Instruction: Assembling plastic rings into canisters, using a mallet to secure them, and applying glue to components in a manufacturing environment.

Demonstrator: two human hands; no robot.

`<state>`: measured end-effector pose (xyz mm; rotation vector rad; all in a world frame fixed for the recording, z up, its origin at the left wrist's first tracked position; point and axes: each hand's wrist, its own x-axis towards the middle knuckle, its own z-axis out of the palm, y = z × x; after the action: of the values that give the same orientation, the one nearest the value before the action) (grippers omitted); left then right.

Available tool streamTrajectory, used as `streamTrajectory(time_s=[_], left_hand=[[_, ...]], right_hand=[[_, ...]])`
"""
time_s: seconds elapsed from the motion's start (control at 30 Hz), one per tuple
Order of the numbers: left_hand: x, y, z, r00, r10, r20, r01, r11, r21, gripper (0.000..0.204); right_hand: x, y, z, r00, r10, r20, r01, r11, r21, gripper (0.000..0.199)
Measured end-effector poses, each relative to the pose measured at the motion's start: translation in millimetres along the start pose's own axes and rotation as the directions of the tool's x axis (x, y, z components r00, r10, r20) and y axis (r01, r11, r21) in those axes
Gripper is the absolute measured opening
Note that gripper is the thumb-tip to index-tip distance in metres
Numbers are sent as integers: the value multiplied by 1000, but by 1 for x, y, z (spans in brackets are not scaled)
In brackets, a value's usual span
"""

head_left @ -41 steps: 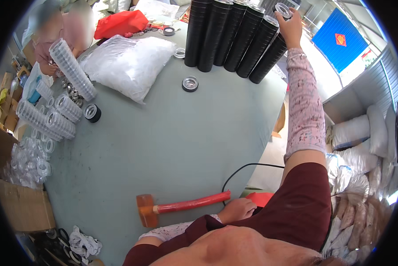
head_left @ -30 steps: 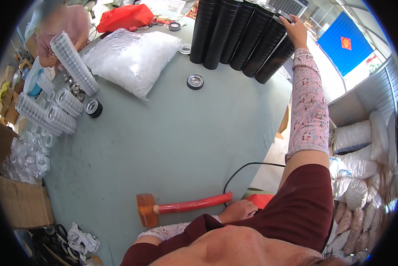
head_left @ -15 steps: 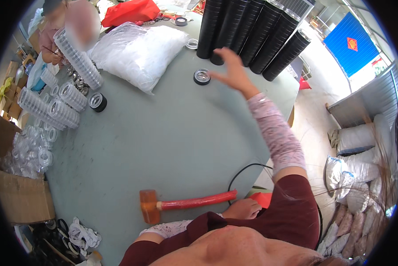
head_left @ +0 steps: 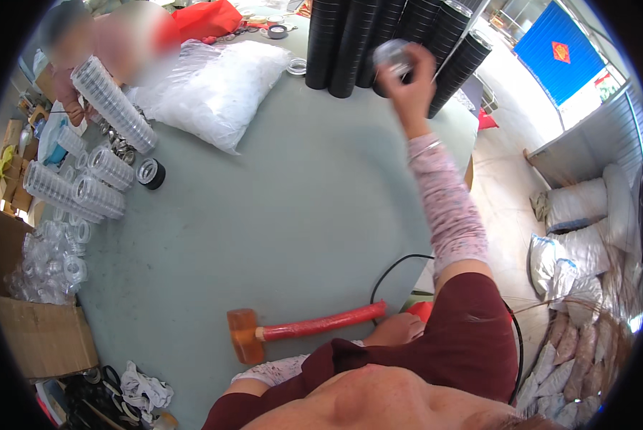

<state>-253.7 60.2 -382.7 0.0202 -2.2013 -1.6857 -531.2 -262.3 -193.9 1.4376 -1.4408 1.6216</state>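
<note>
My right hand (head_left: pixel 416 89) is raised at the far right of the table, closed around a small round black piece with a clear, shiny top (head_left: pixel 391 54). It is held in front of tall upright stacks of similar black pieces (head_left: pixel 350 50). My left hand (head_left: pixel 396 330) rests low at the table's near edge, partly hidden by my body; its fingers do not show well enough to read. Beside it lies the red-wrapped handle of a mallet (head_left: pixel 245 337) with an amber head.
A bulging clear plastic bag (head_left: pixel 207 89) lies at the back. Stacked clear rings (head_left: pixel 98 197) and one black piece (head_left: pixel 151 173) stand at left. A co-worker's hand (head_left: pixel 74 113) shows beyond them. A black cable (head_left: pixel 387 276) crosses the right edge. White sacks (head_left: pixel 578 204) lie right.
My right hand has closed on the round black piece that stood on the table and lifted it up toward the black stacks. My left hand has hardly moved.
</note>
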Motion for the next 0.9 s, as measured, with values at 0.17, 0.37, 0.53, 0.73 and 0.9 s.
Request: streamTrajectory(time_s=[0.17,0.37,0.53,0.73,0.9], left_hand=[[4,19,-25,985,174,16,-175,980,92,7],[4,18,-26,988,144,50,-149,982,113,11],[3,21,-23,982,183,-52,-179,981,74,7],[3,21,-23,980,187,-69,-179,978,108,8],[4,11,-18,977,214,17,-215,970,111,8]], right_hand=[[148,76,-108,965,-34,-260,-79,907,-414,74],[177,140,-156,959,276,65,-134,644,-753,90],[186,145,-150,950,271,155,-53,630,-775,94],[136,178,-145,959,208,-191,-267,884,-383,46],[-14,242,-155,603,785,140,-588,556,-587,74]])
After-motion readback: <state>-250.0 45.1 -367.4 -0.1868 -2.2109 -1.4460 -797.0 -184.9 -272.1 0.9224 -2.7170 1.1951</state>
